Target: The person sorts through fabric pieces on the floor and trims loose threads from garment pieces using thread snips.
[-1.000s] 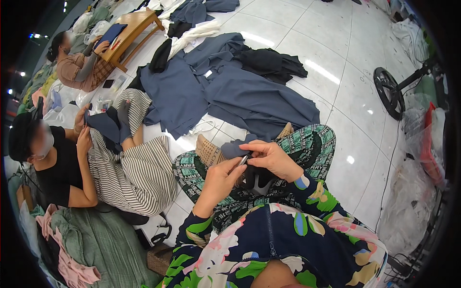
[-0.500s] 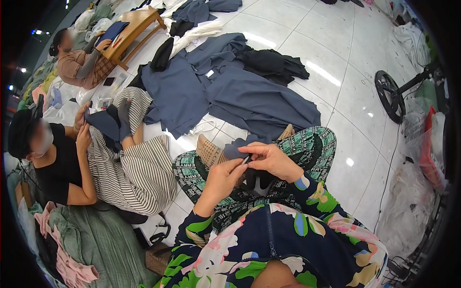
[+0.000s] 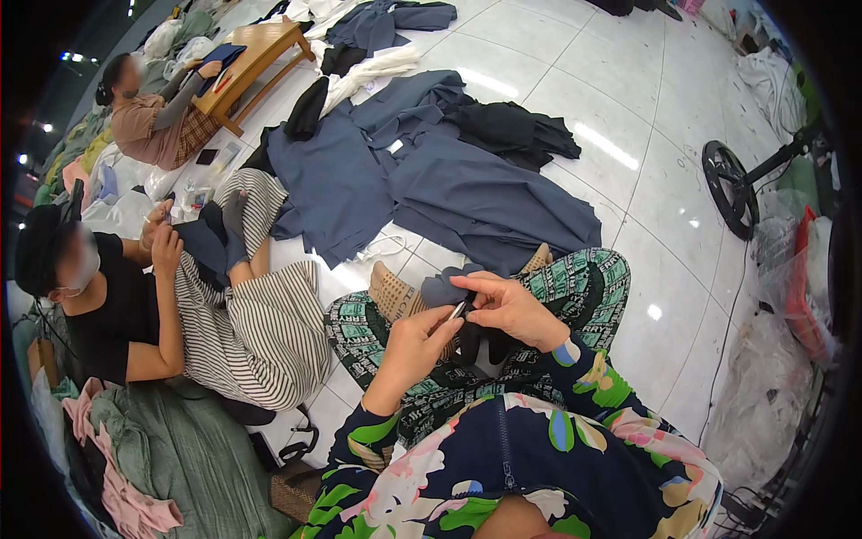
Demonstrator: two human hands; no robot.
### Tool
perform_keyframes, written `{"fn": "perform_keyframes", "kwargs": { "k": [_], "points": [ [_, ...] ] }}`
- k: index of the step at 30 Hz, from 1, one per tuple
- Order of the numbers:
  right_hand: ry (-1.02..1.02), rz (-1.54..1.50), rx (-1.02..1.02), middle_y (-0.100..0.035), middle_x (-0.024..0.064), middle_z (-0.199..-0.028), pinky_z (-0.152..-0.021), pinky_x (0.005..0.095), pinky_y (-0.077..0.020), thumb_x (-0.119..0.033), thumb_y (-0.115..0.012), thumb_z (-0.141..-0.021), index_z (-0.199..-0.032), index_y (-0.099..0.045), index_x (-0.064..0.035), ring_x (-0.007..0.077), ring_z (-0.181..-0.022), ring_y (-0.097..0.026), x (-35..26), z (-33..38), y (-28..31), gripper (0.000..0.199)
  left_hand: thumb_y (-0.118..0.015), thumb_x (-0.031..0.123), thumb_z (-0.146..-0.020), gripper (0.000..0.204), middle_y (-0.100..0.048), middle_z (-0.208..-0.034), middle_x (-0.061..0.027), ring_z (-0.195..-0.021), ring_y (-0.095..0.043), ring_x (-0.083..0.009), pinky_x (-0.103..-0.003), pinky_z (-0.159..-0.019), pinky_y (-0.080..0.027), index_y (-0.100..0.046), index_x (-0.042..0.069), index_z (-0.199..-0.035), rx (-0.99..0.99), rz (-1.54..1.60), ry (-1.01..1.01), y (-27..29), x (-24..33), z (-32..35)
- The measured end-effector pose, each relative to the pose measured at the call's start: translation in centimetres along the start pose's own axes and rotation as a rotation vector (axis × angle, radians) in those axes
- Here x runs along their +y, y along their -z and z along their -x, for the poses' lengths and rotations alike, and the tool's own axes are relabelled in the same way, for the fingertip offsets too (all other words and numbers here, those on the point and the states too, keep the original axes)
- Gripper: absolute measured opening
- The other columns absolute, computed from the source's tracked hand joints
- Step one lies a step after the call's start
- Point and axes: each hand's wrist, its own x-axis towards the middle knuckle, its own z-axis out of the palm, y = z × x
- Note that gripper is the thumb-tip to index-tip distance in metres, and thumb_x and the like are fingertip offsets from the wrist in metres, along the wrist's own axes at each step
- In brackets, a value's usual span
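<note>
Over my crossed legs, both hands meet at a small slate-blue cloth piece (image 3: 442,287). My left hand (image 3: 411,352) is closed on a slim, silvery metal tool (image 3: 459,311); its exact kind is too small to make out. Its tip points up at the cloth by my right fingers. My right hand (image 3: 519,314) pinches the cloth between thumb and fingers, right beside the tool. Part of the cloth is hidden behind the fingers. Below the hands, something dark lies in my lap, on patterned green and black trousers (image 3: 575,286).
Slate-blue garments (image 3: 494,193) and a black cloth (image 3: 516,130) spread across the tiled floor ahead. A person in striped trousers (image 3: 256,323) sits close at my left, handling dark cloth. Farther back, another sits at a low wooden table (image 3: 260,45). A black wheel-like base (image 3: 729,189) stands right.
The cloth at my right fingers has shifted slightly and shows more. More of the metal tool is visible. The person at my left has changed their hold on their cloth.
</note>
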Motion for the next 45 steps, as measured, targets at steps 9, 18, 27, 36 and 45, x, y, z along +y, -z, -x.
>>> {"fn": "perform_keyframes", "kwargs": {
  "k": [9, 18, 27, 36, 45],
  "points": [
    [0.08, 0.064, -0.037, -0.047, -0.002, -0.101, -0.069, 0.0189, -0.0407, 0.004, -0.062, -0.078, -0.129, -0.054, -0.0083, 0.0057, -0.077, -0.045, -0.7, 0.0, -0.6, 0.053, -0.062, 0.023, -0.087, 0.028, -0.063, -0.07, -0.0146, -0.057, -0.059, -0.0188, -0.029, -0.056, -0.045, -0.065, 0.001, -0.104, 0.015, -0.033, -0.009, 0.2, -0.4, 0.3],
    [0.08, 0.071, -0.058, -0.043, -0.0031, -0.096, -0.07, 0.0187, -0.0402, 0.005, -0.063, -0.078, -0.13, -0.054, -0.0125, 0.0055, -0.078, -0.044, -0.6, -0.2, -0.8, 0.056, -0.064, 0.017, -0.087, 0.027, -0.061, -0.066, -0.0024, -0.059, -0.049, -0.004, -0.021, -0.051, -0.039, -0.064, -0.002, -0.106, -0.001, 0.001, 0.029, 0.4, -0.5, 0.2],
    [0.087, 0.042, -0.06, -0.043, 0.0021, -0.122, -0.071, 0.02, -0.0438, 0.006, -0.061, -0.077, -0.137, -0.044, -0.007, 0.0063, -0.076, -0.045, -0.4, -0.3, -0.4, 0.064, -0.064, 0.016, -0.087, 0.026, -0.061, -0.067, -0.0011, -0.059, -0.049, -0.0038, -0.02, -0.052, -0.039, -0.065, -0.002, -0.105, 0.032, 0.044, 0.021, 0.5, -1.0, 0.3],
    [0.106, 0.107, -0.076, -0.043, 0.0025, -0.124, -0.07, 0.0201, -0.0441, 0.006, -0.06, -0.076, -0.137, -0.043, -0.0074, 0.0069, -0.076, -0.045, -0.6, -0.2, -0.5, 0.065, -0.064, 0.016, -0.087, 0.026, -0.06, -0.067, -0.0003, -0.059, -0.049, -0.0034, -0.02, -0.052, -0.039, -0.065, -0.003, -0.106, 0.02, 0.005, 0.019, 0.4, -0.6, 0.2],
    [0.13, 0.116, -0.078, -0.043, 0.0037, -0.126, -0.071, 0.0207, -0.0438, 0.006, -0.059, -0.075, -0.137, -0.044, -0.0086, 0.0076, -0.076, -0.046, -0.1, -0.2, -0.4, 0.065, -0.062, 0.021, -0.086, 0.027, -0.059, -0.063, -0.0137, -0.051, -0.051, -0.0134, -0.028, -0.051, -0.041, -0.065, 0.0, -0.103, 0.033, 0.018, -0.003, 0.0, -1.1, 0.3]
  ]
}}
